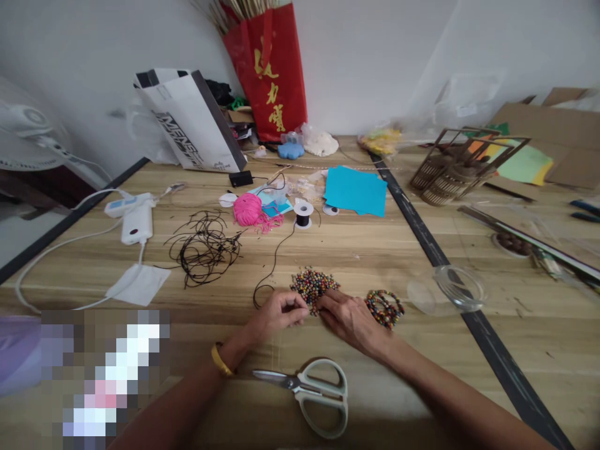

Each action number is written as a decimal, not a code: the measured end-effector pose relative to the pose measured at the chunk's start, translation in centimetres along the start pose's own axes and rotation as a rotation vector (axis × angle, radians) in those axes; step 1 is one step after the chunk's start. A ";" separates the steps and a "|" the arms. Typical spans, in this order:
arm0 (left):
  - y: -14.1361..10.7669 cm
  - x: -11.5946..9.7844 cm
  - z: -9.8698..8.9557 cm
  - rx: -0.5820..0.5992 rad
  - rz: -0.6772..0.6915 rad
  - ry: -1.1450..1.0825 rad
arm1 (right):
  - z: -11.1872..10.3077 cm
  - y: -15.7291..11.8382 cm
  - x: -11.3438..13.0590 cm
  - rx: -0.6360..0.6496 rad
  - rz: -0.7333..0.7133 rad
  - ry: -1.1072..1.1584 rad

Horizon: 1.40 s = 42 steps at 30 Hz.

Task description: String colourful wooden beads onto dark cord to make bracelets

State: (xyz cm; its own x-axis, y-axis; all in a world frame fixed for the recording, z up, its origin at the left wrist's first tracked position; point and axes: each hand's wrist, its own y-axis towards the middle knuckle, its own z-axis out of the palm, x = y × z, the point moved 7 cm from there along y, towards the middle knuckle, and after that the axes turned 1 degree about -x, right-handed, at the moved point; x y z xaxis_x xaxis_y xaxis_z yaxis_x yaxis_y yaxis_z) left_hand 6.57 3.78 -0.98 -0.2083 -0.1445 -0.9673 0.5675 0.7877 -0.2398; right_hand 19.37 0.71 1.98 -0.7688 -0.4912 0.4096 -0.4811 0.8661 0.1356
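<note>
Head view: the bead pile lies on the bench, between and just ahead of both hands. The left hand is at the pile's near-left edge, fingers curled toward the thumb; whether its grip pinches anything cannot be determined. The right hand reaches into the near-right edge, fingertips down among the beads; the state of its grip cannot be determined. Strung bead loops lie just beside the right hand, limiting room on that side. The scissors lie between the forearms, blades pointing left. Open bench surface separates the pile from the spool beyond. A dark strip runs diagonally, right of the loops.
</note>
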 end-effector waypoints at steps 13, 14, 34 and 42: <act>0.4 0.8 0.0 -0.030 -0.004 0.076 | 0.1 -0.1 -0.8 -0.257 0.018 0.484; 0.4 0.8 0.0 -0.027 -0.003 0.082 | 0.1 -0.1 -0.7 -0.253 0.023 0.502; 0.5 0.1 0.3 -0.023 0.052 0.196 | 0.5 0.0 -1.0 -0.202 0.063 0.661; 0.4 0.0 0.2 -0.024 0.108 0.225 | 0.8 -0.1 -1.3 -0.187 0.051 0.655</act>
State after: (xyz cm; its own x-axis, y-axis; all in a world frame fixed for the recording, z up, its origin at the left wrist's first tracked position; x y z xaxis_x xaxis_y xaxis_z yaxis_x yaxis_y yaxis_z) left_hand 6.94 3.96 -1.09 -0.3207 0.0761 -0.9441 0.5772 0.8060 -0.1312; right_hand 20.07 1.21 0.77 -0.3466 -0.3427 0.8732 -0.3246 0.9172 0.2311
